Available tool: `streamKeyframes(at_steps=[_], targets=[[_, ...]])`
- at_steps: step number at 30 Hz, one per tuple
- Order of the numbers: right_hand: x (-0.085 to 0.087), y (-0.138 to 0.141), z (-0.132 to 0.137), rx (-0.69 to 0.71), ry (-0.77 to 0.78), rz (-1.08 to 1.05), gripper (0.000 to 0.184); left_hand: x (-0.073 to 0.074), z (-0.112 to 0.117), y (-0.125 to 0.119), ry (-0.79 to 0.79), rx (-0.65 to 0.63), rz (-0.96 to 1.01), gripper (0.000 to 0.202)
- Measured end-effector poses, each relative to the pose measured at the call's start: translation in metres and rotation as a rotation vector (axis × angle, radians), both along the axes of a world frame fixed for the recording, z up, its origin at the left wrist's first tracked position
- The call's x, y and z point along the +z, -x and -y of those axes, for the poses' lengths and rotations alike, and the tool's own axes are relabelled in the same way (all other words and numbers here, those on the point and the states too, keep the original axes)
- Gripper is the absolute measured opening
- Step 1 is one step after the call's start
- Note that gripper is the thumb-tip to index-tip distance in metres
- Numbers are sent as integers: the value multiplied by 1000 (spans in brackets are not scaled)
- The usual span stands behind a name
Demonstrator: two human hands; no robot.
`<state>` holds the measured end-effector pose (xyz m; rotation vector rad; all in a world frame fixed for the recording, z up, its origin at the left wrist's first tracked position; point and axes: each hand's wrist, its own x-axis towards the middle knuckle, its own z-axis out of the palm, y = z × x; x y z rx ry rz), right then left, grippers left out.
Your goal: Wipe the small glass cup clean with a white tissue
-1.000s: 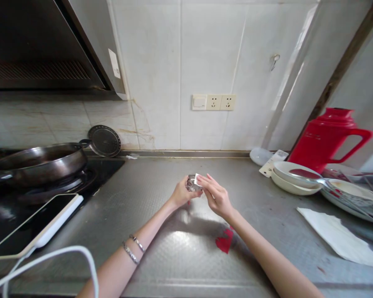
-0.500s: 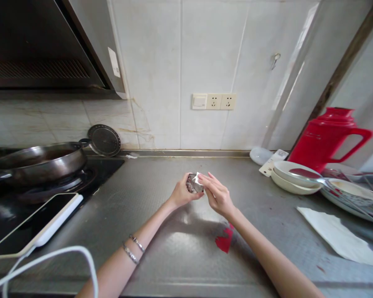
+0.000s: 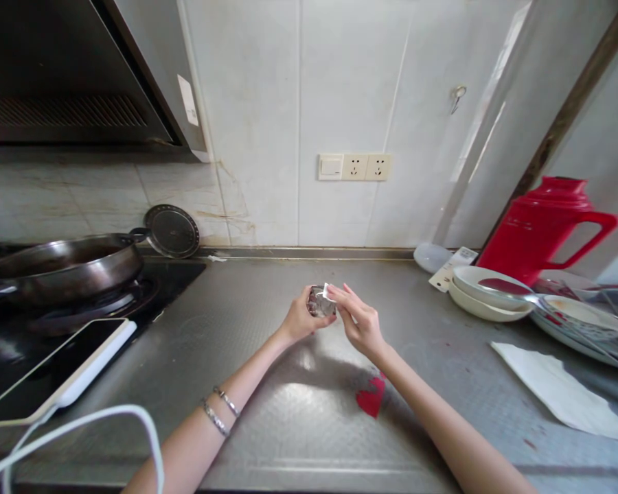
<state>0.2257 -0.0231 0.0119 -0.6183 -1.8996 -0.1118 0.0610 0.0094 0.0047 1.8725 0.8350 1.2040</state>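
Over the middle of the steel counter [image 3: 226,295], my left hand [image 3: 297,318] is wrapped round a small, clear, patterned glass [image 3: 318,304]. The opening of the glass seems to face up and toward me. My right hand [image 3: 363,326] pinches a small white piece [image 3: 327,291], paper or tissue by its look, at the glass's upper right rim. Part of that piece is hidden under my fingers. A torn scrap of red paper or film [image 3: 369,399] lies on the counter below my right wrist.
On the left are a steel pan [image 3: 77,271] on the black stove [image 3: 185,274], and a white-cased phone [image 3: 51,370] with a cable. To the right stand stacked bowls [image 3: 487,302], a red thermos [image 3: 540,226] and a white sheet [image 3: 561,391].
The white piece has shifted very slightly up and left with my right fingers at the rim. Both hands otherwise keep their place and grip.
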Motion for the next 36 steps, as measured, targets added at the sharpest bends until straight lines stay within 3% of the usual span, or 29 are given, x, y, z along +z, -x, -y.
streamKeyframes(at_steps=[8,13,18,27,32,36], targets=[[3,1,6,68,-45,148,44,-3,-1,0,28,87,-15,52],[2,3,3,45,12,87,42,-2,3,-3,-58,57,-80,59],[0,-1,-2,12,31,4,40,-3,2,-3,1,8,-44,58],[3,4,5,63,-12,117,43,-3,1,-2,-20,93,-44,51],[2,5,0,9,103,-28,37,-6,-1,-1,23,16,19,53],[1,0,-1,-8,67,-13,37,-9,-4,-1,105,-13,83,52]])
